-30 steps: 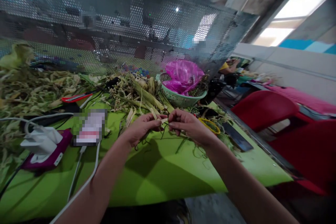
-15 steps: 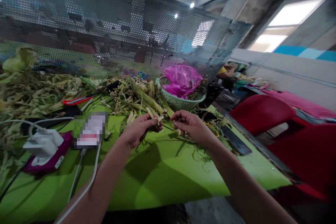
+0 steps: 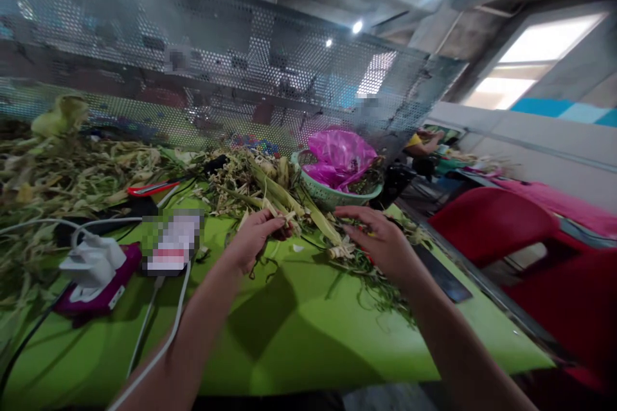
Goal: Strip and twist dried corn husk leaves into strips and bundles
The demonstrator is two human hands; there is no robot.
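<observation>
The left hand (image 3: 253,241) pinches a pale husk strip (image 3: 288,216) between thumb and fingers, just above the green worktop (image 3: 299,334). The right hand (image 3: 383,241) hovers beside it, fingers released and spread over the stalks (image 3: 332,241). Behind them stands a basket (image 3: 337,198) holding a pink bag (image 3: 340,154). The card (image 3: 173,244) by the charger (image 3: 91,263) is blurred and unreadable.

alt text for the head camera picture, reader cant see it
A person's left hand pinches a pale leaf strip while the right hand is open over a heap of green stalks on a lime-green table. Behind them a teal basket holds a pink bag; a white charger lies to the left.
</observation>
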